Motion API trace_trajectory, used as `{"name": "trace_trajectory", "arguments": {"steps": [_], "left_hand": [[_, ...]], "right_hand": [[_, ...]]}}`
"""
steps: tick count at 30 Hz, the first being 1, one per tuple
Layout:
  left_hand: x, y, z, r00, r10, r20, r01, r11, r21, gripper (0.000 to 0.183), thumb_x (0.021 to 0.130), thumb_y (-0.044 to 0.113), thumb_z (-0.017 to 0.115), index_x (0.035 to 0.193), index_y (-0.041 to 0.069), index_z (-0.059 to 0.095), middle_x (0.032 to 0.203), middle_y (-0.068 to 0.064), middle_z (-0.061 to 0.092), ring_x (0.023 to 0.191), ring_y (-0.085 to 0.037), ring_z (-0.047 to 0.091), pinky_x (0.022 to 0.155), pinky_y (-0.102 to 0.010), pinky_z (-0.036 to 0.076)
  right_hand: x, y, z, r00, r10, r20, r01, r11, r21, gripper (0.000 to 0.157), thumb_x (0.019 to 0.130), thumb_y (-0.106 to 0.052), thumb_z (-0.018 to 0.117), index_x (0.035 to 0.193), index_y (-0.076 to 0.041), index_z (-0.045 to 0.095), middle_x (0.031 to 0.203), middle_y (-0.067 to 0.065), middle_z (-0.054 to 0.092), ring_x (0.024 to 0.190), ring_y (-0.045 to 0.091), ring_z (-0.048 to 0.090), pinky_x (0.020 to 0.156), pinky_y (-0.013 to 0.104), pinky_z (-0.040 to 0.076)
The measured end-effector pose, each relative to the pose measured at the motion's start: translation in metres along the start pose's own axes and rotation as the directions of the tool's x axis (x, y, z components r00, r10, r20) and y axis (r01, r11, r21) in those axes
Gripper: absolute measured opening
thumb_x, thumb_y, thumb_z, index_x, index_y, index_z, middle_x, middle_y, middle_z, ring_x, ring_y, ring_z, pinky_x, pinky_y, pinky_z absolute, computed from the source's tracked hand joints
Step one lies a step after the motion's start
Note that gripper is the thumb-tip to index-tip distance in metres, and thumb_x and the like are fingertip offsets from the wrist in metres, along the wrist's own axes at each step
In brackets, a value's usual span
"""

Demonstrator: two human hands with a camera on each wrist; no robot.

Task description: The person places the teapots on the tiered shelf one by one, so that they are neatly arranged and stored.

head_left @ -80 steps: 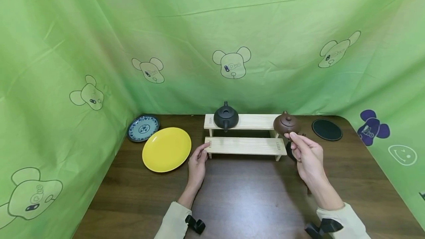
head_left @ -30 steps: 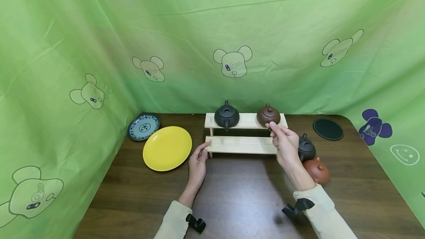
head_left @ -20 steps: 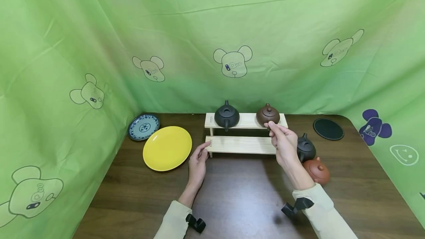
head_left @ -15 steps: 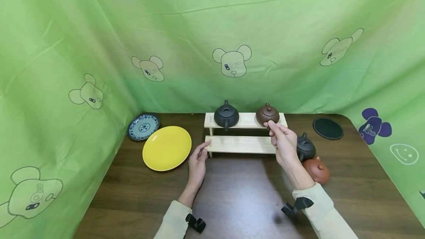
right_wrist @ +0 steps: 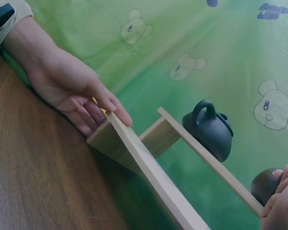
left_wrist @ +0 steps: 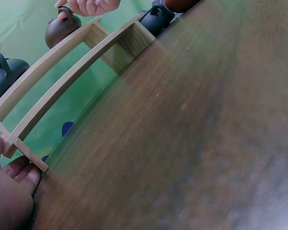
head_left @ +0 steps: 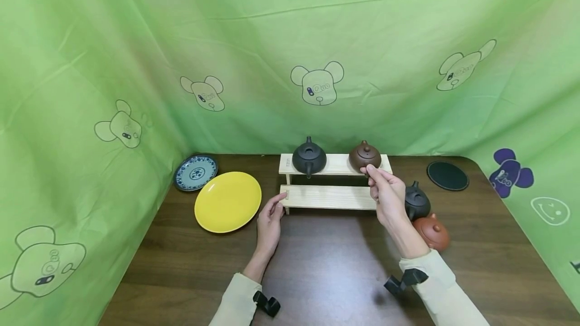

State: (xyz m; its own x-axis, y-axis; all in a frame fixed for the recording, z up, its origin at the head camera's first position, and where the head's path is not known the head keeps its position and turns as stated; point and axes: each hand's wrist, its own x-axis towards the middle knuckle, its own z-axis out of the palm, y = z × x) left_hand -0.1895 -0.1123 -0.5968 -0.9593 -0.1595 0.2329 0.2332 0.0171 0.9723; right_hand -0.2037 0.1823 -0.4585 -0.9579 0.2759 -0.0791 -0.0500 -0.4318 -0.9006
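Observation:
A two-tier wooden display stand point(head_left: 331, 198) stands at the back of the table. My left hand point(head_left: 269, 225) grips the left end of its lower shelf, with fingers round the leg in the right wrist view. On the upper shelf, towards its right end, is a dark brown teapot point(head_left: 365, 155) with its lid on. My right hand point(head_left: 390, 197) pinches this teapot's handle, which faces me and is mostly covered by the fingers. A black teapot point(head_left: 309, 159) sits upright near the upper shelf's left end; its handle point(right_wrist: 204, 108) shows in the right wrist view.
Right of the stand, another black teapot point(head_left: 417, 202) and an orange-brown teapot point(head_left: 432, 233) stand on the table, close by my right forearm. A black round mat point(head_left: 447, 175) lies behind them. At left are a yellow plate point(head_left: 228, 202) and a blue patterned plate point(head_left: 196, 173).
My right hand has carried the brown teapot left, from the stand's right end onto the upper shelf, uncovering the teapots at right. Over the last second both hands stay nearly still.

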Motion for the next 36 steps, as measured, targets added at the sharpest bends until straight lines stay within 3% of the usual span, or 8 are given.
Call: {"name": "trace_trajectory", "arguments": {"steps": [6, 9, 17, 23, 29, 36], "left_hand": [[-0.005, 0.012, 0.002, 0.994, 0.105, 0.005, -0.105, 0.994, -0.010, 0.027, 0.115, 0.016, 0.061, 0.135, 0.006, 0.077, 0.134, -0.010, 0.077, 0.109, -0.008, 0.068, 0.095, -0.022, 0.056], [-0.007, 0.018, 0.003, 0.996, 0.090, 0.003, -0.090, 0.996, 0.001, 0.027, 0.115, 0.014, 0.060, 0.134, 0.005, 0.077, 0.132, -0.009, 0.078, 0.107, -0.007, 0.067, 0.095, -0.021, 0.056], [-0.009, 0.038, 0.006, 0.999, -0.036, 0.002, 0.036, 0.999, 0.009, 0.029, 0.115, 0.010, 0.058, 0.138, 0.001, 0.074, 0.138, -0.016, 0.075, 0.110, -0.011, 0.066, 0.100, -0.022, 0.054], [-0.006, 0.019, 0.003, 0.998, 0.060, -0.004, -0.060, 0.998, 0.003, 0.027, 0.115, 0.016, 0.061, 0.135, 0.006, 0.077, 0.134, -0.009, 0.077, 0.108, -0.008, 0.068, 0.096, -0.021, 0.055], [0.001, 0.000, -0.001, 1.000, -0.027, 0.006, 0.027, 1.000, -0.013, 0.026, 0.113, 0.016, 0.063, 0.134, 0.016, 0.079, 0.135, 0.000, 0.077, 0.111, -0.012, 0.069, 0.100, -0.022, 0.056], [0.001, 0.001, 0.000, 1.000, -0.028, 0.012, 0.028, 1.000, -0.010, 0.026, 0.114, 0.015, 0.063, 0.133, 0.018, 0.079, 0.136, 0.001, 0.077, 0.115, -0.013, 0.070, 0.101, -0.022, 0.056]], "right_hand": [[0.001, 0.001, -0.002, 1.000, 0.001, 0.016, -0.001, 1.000, 0.002, 0.030, 0.110, -0.012, 0.071, 0.084, -0.017, 0.086, 0.069, -0.009, 0.068, 0.052, -0.003, 0.043, 0.048, 0.012, 0.027], [0.001, 0.001, -0.003, 1.000, 0.003, 0.018, -0.003, 1.000, 0.006, 0.029, 0.109, -0.013, 0.071, 0.084, -0.017, 0.086, 0.071, -0.008, 0.069, 0.053, -0.002, 0.043, 0.048, 0.012, 0.029], [0.001, 0.001, -0.008, 1.000, 0.005, 0.012, -0.005, 1.000, 0.007, 0.028, 0.108, -0.013, 0.073, 0.084, -0.017, 0.085, 0.067, -0.008, 0.062, 0.052, -0.001, 0.043, 0.048, 0.012, 0.030], [0.000, 0.000, -0.011, 1.000, 0.002, -0.001, -0.002, 1.000, 0.003, 0.027, 0.107, -0.012, 0.074, 0.082, -0.018, 0.083, 0.066, -0.007, 0.060, 0.052, 0.000, 0.045, 0.049, 0.012, 0.033], [-0.003, -0.002, -0.014, 1.000, 0.010, -0.020, -0.010, 1.000, 0.019, 0.015, 0.103, -0.014, 0.081, 0.088, -0.015, 0.083, 0.067, -0.007, 0.061, 0.053, 0.001, 0.046, 0.051, 0.013, 0.035], [-0.007, -0.005, -0.019, 1.000, 0.003, -0.019, -0.003, 1.000, 0.019, 0.020, 0.106, -0.011, 0.076, 0.089, -0.014, 0.086, 0.067, -0.006, 0.062, 0.052, 0.001, 0.045, 0.049, 0.013, 0.034]]}}
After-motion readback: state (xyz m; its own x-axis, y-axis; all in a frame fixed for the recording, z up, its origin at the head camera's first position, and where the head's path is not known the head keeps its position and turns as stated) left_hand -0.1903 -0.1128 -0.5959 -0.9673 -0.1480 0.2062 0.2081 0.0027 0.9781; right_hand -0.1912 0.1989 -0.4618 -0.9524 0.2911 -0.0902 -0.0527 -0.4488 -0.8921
